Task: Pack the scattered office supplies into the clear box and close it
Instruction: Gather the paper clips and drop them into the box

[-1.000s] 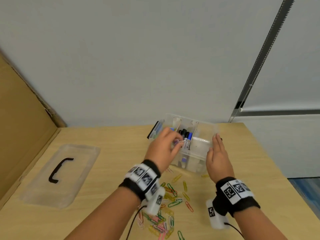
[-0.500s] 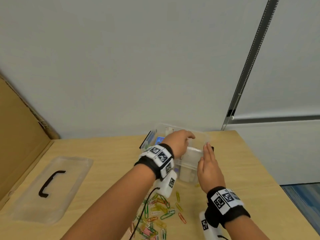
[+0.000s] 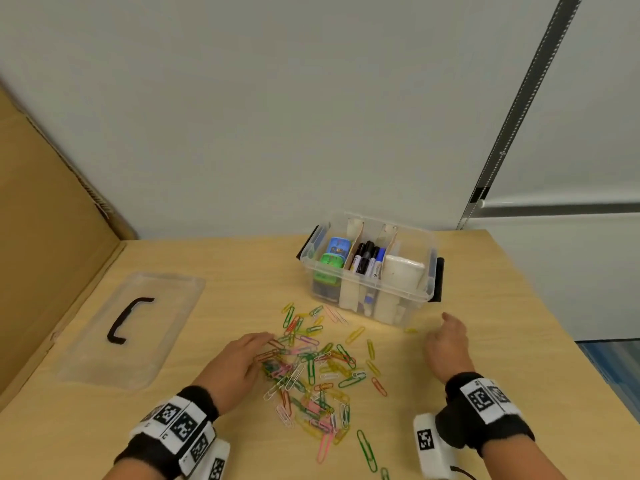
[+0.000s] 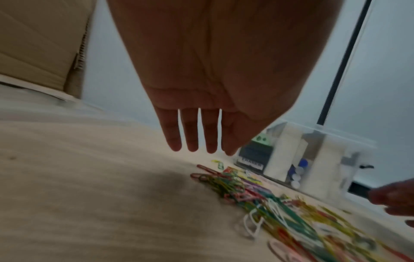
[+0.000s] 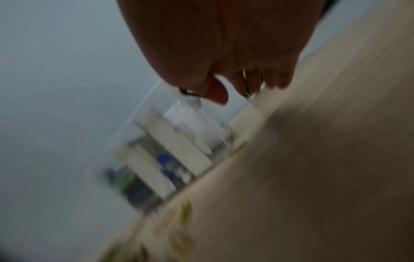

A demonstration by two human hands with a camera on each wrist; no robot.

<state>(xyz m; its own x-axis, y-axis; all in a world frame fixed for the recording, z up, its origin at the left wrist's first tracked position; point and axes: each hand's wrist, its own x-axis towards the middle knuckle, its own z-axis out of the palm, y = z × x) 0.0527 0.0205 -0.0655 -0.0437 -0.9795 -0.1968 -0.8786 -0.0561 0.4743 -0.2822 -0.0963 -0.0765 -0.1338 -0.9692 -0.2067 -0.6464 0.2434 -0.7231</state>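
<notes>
On the pale wooden desk point(image 3: 485, 341) our clear plastic box point(image 3: 429, 271) stands open near the wall, its flat clear lid point(image 3: 166, 317) well apart. Our left hand point(image 3: 239, 365), fingers straight, touches the coloured paper clips point(image 3: 311, 368); our right hand point(image 3: 448, 344) seems loosely curled, empty.

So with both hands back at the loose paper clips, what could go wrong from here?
1. The paper clips lie flat, tangled and widely spread; the left hand may scoop only some, leaving strays like the green one near the table's front edge.
2. The clear box already looks full of markers and a white roll, so dropped clips could spill or block the lid.
3. A yellow clip by the right hand sits apart, easily missed.
</notes>
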